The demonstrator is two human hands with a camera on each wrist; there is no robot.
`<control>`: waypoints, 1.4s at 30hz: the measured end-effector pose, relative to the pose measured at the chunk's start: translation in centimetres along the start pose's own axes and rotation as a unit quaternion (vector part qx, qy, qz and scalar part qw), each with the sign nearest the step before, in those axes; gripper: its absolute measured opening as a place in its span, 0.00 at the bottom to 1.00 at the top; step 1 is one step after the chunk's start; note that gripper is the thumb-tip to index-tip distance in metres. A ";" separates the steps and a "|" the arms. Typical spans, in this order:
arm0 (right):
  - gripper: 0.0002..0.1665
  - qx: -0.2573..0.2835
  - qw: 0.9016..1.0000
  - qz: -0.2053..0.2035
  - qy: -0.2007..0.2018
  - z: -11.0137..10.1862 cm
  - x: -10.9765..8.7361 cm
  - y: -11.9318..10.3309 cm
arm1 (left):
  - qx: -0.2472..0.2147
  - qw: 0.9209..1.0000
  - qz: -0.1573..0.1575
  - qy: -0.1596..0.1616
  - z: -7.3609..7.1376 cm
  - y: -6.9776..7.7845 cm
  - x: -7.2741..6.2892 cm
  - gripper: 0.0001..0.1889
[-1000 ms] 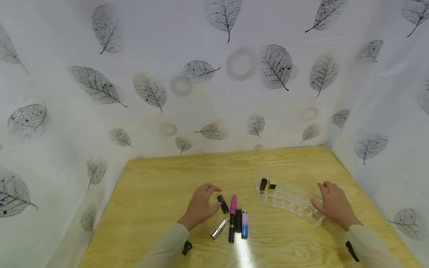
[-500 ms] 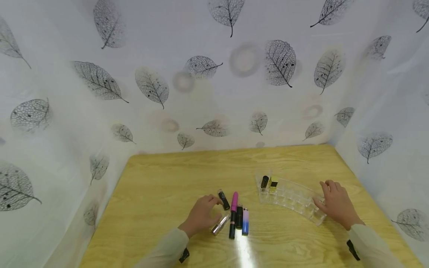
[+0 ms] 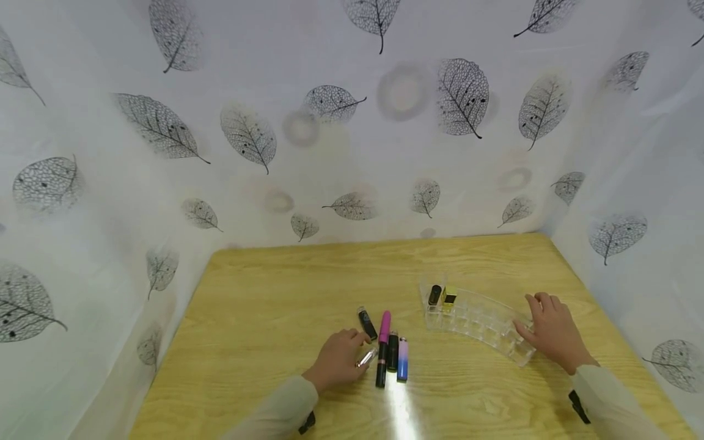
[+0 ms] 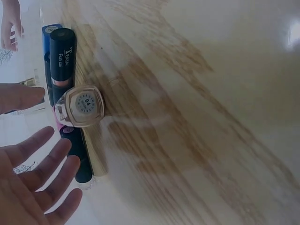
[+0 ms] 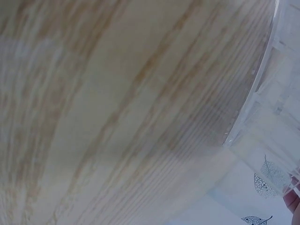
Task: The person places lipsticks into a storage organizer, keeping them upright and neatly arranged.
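My left hand is beside a silver lipstick lying on the table, thumb and fingers spread. In the left wrist view a gap shows between the thumb and fingers, with the lipstick's square base, marked 04, just beyond. Close by lie a black lipstick, a magenta tube, a black tube, another black lipstick and a pink-to-blue lipstick. On the right, my right hand holds the end of a curved clear lipstick organizer, thumb in front and fingers behind.
A black lipstick and a gold-and-black lipstick stand in the organizer's left end. The wood-grain table is closed in at the back and sides by a white leaf-print curtain.
My left hand has moved from the black lipstick toward me, then right to the silver lipstick. The right hand stays at the organizer. The head view has shifted slightly.
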State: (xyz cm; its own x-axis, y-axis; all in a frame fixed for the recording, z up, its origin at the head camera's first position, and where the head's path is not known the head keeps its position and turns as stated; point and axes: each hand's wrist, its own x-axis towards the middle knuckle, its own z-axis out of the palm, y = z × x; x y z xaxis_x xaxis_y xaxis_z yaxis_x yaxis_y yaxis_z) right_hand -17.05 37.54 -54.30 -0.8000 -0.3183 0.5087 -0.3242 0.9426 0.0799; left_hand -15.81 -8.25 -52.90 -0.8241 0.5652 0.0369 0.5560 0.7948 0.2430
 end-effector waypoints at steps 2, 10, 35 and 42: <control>0.56 -0.002 1.000 0.000 0.001 0.0 0.0 0.0 | 0.010 1.000 -0.004 0.001 0.1 0.0 -0.1 0.21; 0.56 -0.004 1.000 -0.005 0.010 0.0 0.0 0.0 | 0.001 1.000 -0.030 0.006 0.3 0.5 -0.6 0.20; 0.52 0.005 1.000 0.004 -0.008 -0.1 -0.1 0.1 | 0.123 0.989 -0.078 -0.027 2.0 1.7 0.3 0.18; 0.52 0.005 1.000 0.002 -0.005 -0.1 -0.1 0.1 | 0.142 0.986 -0.080 -0.030 1.9 1.9 0.2 0.17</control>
State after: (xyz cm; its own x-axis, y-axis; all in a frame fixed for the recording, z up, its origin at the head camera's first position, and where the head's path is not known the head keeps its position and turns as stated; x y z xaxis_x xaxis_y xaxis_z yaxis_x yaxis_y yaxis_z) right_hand -16.95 37.67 -54.30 -0.8069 -0.3149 0.4998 -0.3254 0.9431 0.0688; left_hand -14.74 -6.21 -54.26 -0.9005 0.4330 -0.0396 0.4344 0.8998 -0.0412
